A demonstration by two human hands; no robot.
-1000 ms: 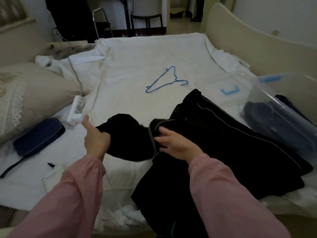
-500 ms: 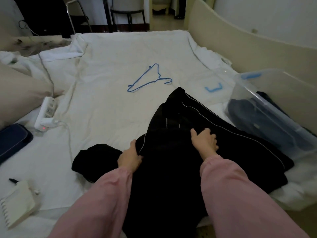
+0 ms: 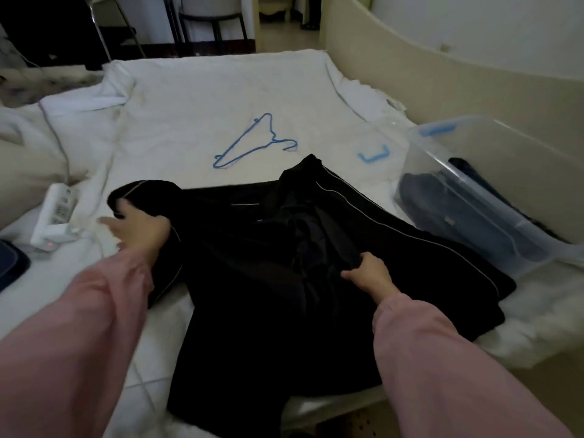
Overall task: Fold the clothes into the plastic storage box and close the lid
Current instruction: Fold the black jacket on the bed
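A black jacket with thin white piping (image 3: 271,279) lies spread on the white bed, its hem hanging over the near edge. My left hand (image 3: 139,230) grips the jacket's left sleeve end, pulled out to the left. My right hand (image 3: 368,273) pinches a fold of the black fabric near the jacket's middle. The clear plastic storage box (image 3: 493,191) stands tilted at the right of the bed and holds folded dark blue clothes. Its clear lid with a blue clip (image 3: 374,154) lies flat on the bed behind the jacket.
A blue wire hanger (image 3: 252,142) lies on the sheet beyond the jacket. A white power strip with a red light (image 3: 55,218) and its cable sit at the left, next to a pillow and a dark blue pouch (image 3: 11,263). The beige bed frame runs along the right.
My left hand has pulled the sleeve outward to the left and up, straightening it. My right hand slid nearer and now pinches fabric at the jacket's middle. The view shifted left.
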